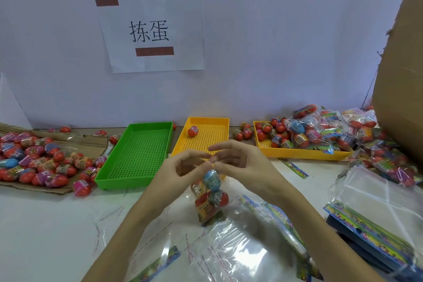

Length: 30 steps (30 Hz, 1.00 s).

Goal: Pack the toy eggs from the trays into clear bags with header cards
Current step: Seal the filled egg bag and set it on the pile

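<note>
My left hand (180,168) and my right hand (240,162) meet above the table and pinch the top of a clear bag (209,197) that hangs between them. Inside it sit a blue egg on top and red eggs below. A green tray (137,181) stands empty to the left. The middle yellow tray (203,142) holds one red egg (193,131). The right yellow tray (297,153) holds loose eggs and filled bags. A heap of loose eggs (41,160) lies on cardboard at far left.
Empty clear bags with header cards (229,249) lie in front of me. A stack of bags (375,208) sits at right, filled bags (389,162) behind it. A large cardboard box (402,75) rises at the right edge. A paper sign (151,32) hangs on the wall.
</note>
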Motion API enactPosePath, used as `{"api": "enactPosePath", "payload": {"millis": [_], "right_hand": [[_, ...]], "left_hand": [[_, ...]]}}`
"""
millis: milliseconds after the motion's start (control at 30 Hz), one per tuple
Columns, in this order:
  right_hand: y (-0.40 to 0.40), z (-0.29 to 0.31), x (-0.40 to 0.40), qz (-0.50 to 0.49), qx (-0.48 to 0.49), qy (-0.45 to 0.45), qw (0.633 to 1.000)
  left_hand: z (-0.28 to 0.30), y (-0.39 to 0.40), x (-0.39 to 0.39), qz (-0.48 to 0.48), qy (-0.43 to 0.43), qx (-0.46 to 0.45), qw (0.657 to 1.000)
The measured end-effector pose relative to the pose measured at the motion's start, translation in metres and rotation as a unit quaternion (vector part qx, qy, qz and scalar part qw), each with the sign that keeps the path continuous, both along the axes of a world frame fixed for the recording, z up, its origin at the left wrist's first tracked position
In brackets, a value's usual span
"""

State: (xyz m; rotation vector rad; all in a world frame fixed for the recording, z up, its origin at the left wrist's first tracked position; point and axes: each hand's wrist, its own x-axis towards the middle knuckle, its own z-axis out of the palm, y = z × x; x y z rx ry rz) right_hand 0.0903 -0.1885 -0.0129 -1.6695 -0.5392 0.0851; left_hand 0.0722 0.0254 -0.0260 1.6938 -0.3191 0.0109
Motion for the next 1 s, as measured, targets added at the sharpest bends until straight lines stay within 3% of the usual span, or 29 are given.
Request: {"api": "enactPosePath", "payload": {"millis": [133,233,300,600,1000], "right_hand": [[0.004,0.000,0.002,-0.086,0.023,0.002,0.996],[-0.009,0.002,0.007,-0.101,-0.056,0.015,0.993],[-0.010,0.000,0.007,-0.096,-0.075,0.037,0.992],[-0.012,-0.002,0.008,-0.150,0.023,0.075,0.986],[-0.010,0.005,0.004,-0.143,0.040,0.076,0.986]], "left_hand": [[-0.006,-0.006,0.004,0.071,0.023,-0.026,0.997],[-0.004,-0.005,0.007,0.119,0.056,-0.130,0.983],[-0.003,-0.004,0.006,0.114,0.075,-0.177,0.975],[0.001,-0.005,0.008,0.068,0.144,-0.288,0.944],[-0.003,-0.006,0.004,0.062,0.104,-0.154,0.981]]}}
